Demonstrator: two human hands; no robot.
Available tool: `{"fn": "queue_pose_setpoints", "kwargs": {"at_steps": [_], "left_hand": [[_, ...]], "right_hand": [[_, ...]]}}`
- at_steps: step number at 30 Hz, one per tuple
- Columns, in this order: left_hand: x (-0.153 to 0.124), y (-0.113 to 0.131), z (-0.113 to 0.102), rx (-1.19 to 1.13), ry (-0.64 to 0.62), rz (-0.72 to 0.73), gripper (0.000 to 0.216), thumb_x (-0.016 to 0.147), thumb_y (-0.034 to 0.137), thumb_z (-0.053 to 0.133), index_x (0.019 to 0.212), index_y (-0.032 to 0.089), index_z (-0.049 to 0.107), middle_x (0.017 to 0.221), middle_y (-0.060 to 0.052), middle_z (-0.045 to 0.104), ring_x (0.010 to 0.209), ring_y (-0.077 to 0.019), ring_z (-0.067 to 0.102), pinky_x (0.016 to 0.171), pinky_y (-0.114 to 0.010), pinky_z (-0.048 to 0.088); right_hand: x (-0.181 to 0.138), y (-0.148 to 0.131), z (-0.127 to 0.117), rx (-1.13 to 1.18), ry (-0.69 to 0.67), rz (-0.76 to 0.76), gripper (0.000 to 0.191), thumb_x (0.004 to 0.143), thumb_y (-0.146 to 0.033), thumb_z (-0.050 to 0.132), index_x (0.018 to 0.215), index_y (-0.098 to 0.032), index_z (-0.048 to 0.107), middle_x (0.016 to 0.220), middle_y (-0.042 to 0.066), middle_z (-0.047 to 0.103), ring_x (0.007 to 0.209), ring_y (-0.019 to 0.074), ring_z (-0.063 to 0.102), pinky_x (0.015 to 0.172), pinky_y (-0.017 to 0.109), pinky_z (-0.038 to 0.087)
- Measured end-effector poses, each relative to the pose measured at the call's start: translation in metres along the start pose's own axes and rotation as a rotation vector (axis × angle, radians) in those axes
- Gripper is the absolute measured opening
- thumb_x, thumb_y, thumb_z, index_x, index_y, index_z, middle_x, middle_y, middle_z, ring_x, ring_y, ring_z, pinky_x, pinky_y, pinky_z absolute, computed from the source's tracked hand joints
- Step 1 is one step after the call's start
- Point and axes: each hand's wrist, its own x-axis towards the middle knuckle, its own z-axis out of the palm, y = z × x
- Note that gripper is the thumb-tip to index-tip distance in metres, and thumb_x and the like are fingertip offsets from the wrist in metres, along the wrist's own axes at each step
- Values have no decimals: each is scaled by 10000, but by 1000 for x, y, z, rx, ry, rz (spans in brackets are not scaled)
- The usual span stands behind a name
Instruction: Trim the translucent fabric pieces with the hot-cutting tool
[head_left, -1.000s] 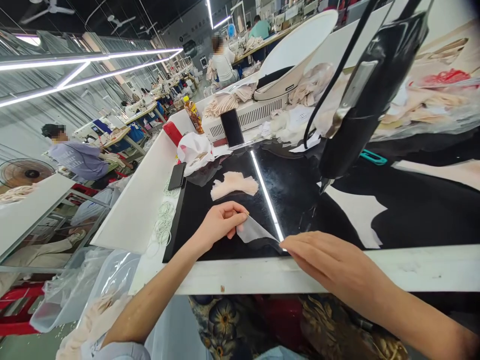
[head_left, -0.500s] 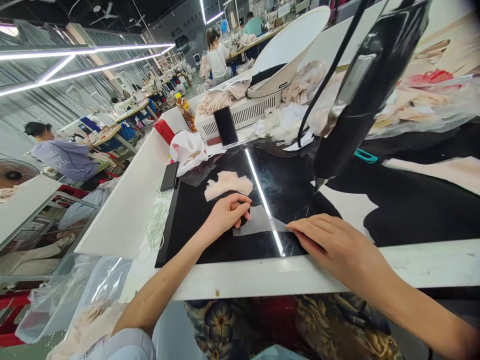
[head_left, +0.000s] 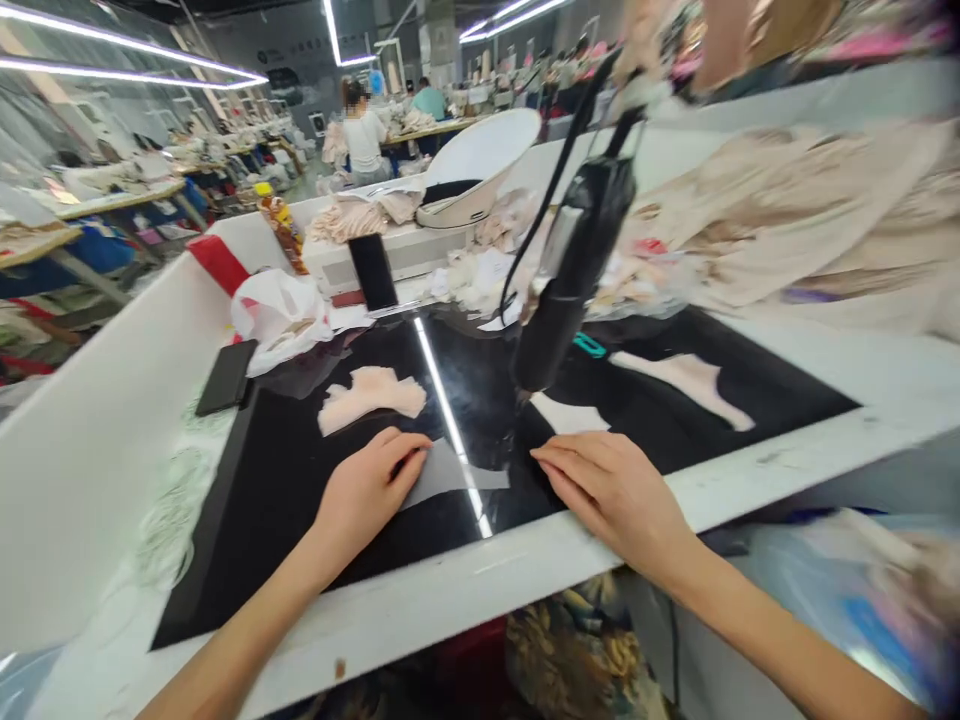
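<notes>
My left hand (head_left: pixel 371 480) has its thumb and curled fingers closed on the left end of a thin, translucent grey-white piece (head_left: pixel 450 472) lying on the black mat. That piece's pointed right end lies free. To the right, my right hand (head_left: pixel 619 490) rests low over the mat, fingers pressed together; anything between them is hidden. Just beyond it lies a white cut piece (head_left: pixel 571 413), partly covered by the hand. A black handheld-style machine (head_left: pixel 566 270) hangs with its narrow tip near that piece. A pale peach fabric piece (head_left: pixel 371 395) lies beyond my left hand.
Another pale cut piece (head_left: pixel 686 380) and a teal clip-like tool (head_left: pixel 589 345) lie right. At the back stand a phone (head_left: pixel 373 272) and a white dish-shaped lamp (head_left: pixel 480 165). A black phone (head_left: pixel 226 377) and green bands (head_left: pixel 169 515) lie left. Fabric (head_left: pixel 810 215) is heaped right.
The view has swung right. My left hand has come onto the translucent piece's left end. My right hand is now apart from its right tip and nearer the white piece.
</notes>
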Motion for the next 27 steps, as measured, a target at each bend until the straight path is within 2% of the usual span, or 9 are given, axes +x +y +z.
{"fn": "queue_pose_setpoints", "kwargs": {"at_steps": [5, 8, 10, 15, 20, 27], "left_hand": [[-1, -15, 8, -102, 86, -18, 289, 993, 462, 468, 1114, 315, 685, 1024, 30, 681, 804, -141, 653, 746, -246, 477], [-2, -17, 9, -103, 95, -11, 307, 978, 499, 471, 1109, 321, 685, 948, 40, 673, 705, -129, 624, 669, -239, 473], [-2, -15, 9, -96, 108, -9, 317, 970, 511, 471, 1108, 324, 686, 937, 42, 678, 695, -128, 624, 647, -234, 472], [-2, -14, 8, -76, 112, -25, 318, 963, 507, 464, 1083, 324, 695, 971, 42, 707, 719, -137, 647, 648, -231, 491], [-1, -19, 12, -67, 125, 2, 308, 958, 500, 479, 1080, 326, 702, 1033, 38, 726, 818, -159, 692, 704, -239, 522], [-2, -19, 12, -48, 122, 2, 305, 968, 496, 466, 1084, 335, 698, 1089, 45, 737, 917, -177, 715, 757, -251, 530]], "right_hand": [[-2, 67, -29, -259, 22, 246, 264, 1003, -290, 484, 1084, -179, 710, 1050, 82, 773, 975, 215, 687, 880, 366, 506], [0, 101, -33, -376, -9, 334, 299, 989, -318, 494, 1116, -143, 699, 1088, 128, 759, 986, 269, 671, 868, 407, 496], [3, 114, -30, -422, -56, 362, 320, 981, -326, 503, 1154, -128, 686, 1106, 146, 747, 983, 281, 660, 861, 415, 496], [17, 120, -22, -511, -164, 402, 336, 996, -328, 477, 1197, -131, 661, 1126, 155, 719, 1024, 273, 646, 877, 407, 514], [25, 121, -18, -587, -294, 461, 309, 964, -385, 589, 1174, -163, 638, 1173, 85, 673, 1046, 194, 657, 917, 415, 571], [27, 125, -17, -578, -374, 525, 367, 954, -398, 608, 1243, -173, 611, 1268, 98, 642, 1100, 207, 651, 941, 435, 576]]}}
